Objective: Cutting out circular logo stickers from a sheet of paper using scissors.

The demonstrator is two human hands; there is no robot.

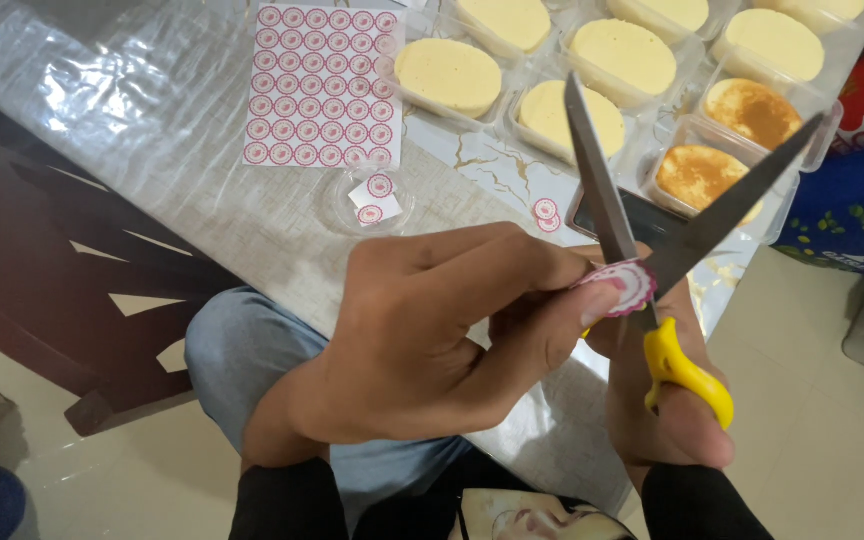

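Left hand (422,335) pinching round sticker (620,287) between open scissors (652,230), right hand (667,400) perhaps gripping

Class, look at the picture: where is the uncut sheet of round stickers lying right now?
The sticker sheet lies flat on the table, upper middle of the head view, just left of the tubs of pale cakes and behind a small clear lid.

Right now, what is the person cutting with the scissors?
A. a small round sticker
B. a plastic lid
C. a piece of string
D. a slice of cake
A: the left hand pinches a small round sticker with a pink scalloped edge between the open blades of the yellow-handled scissors held by the right hand.
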